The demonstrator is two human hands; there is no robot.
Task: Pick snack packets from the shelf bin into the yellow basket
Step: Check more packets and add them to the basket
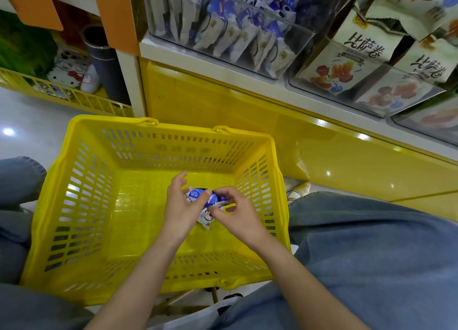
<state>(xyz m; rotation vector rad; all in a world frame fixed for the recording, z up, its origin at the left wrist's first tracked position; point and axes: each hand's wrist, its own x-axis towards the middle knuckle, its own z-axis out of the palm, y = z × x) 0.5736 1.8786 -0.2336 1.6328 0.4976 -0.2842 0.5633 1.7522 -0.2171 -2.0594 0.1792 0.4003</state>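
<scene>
The yellow basket (81,205) stands on the floor between my knees, below the shelf. Both my hands are inside it, over its right half. My left hand (182,207) and my right hand (239,214) together hold blue and white snack packets (202,196); my left thumb presses on the blue top and my right fingers pinch the right side. A white packet end (205,221) shows beneath the hands. On the shelf above, a clear shelf bin (304,47) holds several more blue and white packets (238,30).
A second clear bin (396,99) with cream snack bags stands at the right of the shelf. A yellow panel (223,101) runs under the shelf. At far left sits a low yellow rack (74,99) with a grey cylinder (106,67). My denim-clad legs flank the basket.
</scene>
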